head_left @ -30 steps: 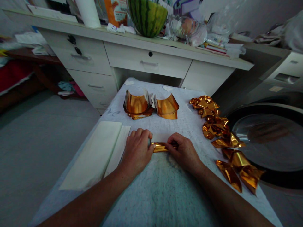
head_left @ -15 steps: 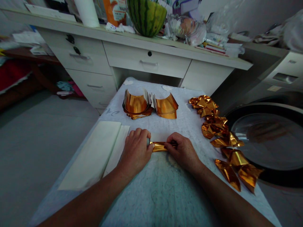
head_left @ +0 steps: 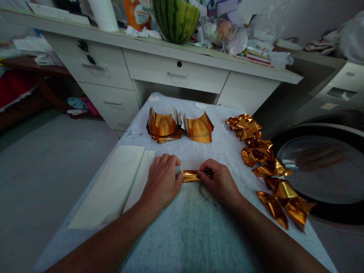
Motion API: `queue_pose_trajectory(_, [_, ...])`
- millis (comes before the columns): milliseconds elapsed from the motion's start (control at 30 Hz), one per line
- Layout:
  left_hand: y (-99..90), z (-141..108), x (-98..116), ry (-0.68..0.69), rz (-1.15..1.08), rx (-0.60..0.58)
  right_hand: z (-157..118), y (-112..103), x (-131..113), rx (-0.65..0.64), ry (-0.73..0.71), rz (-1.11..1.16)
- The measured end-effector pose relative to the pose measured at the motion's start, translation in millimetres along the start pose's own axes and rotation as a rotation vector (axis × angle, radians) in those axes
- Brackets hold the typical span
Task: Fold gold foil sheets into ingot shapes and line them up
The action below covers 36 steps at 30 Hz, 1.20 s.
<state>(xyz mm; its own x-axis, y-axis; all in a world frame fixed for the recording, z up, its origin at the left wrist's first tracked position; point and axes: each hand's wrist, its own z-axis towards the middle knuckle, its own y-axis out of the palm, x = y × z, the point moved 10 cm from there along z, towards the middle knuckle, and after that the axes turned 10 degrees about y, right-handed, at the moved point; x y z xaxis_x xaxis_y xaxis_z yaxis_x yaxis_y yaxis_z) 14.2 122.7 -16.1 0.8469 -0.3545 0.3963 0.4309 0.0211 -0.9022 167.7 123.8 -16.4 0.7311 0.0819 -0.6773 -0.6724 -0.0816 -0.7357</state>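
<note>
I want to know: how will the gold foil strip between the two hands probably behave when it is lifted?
The gold foil strip is probably light, since it looks small and narrow. It may crease easily and keep folds, as the similar-looking gold pieces at the right show many creases. Its shiny surface might be slightly slippery.

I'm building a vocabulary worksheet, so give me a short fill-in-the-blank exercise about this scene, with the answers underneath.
1. The visible part of the golden foil strip runs ______ the left hand and the right hand.
2. The white paper lies nearer the ______ hand.
3. Beyond the hands, ______ curved foil stacks sit side by side.
4. The large striped green fruit on the counter is a ______.

Missing words: between; left; two; watermelon.
</note>
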Motion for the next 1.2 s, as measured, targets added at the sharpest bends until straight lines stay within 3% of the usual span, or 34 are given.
queue_pose_trajectory(333, [-5.9, -1.7, 9.8, 0.068, -0.036, 0.037, 0.8, -0.9, -1.4, 0.004, 0.008, -0.001])
queue_pose_trajectory(567, [2.2, 2.0, 32.5, 0.264, -0.042, -0.067, 0.6, 0.0, 3.6, 0.011, 0.047, 0.045])
queue_pose_trajectory(700, [10.2, -3.2, 42.2, 0.359, 0.066, -0.133, 0.6, -2.6, 5.0, 0.014, 0.043, 0.099])
queue_pose_trajectory(900, [8.7, -19.6, 63.0, 0.451, 0.277, -0.084, 1.6, -14.9, 13.7, 0.061, 0.066, -0.032])
queue_pose_trajectory(1200, [11.9, -27.4, 80.0, 0.438, 0.371, -0.091, 1.2, -16.2, 19.1, 0.022, 0.098, -0.061])
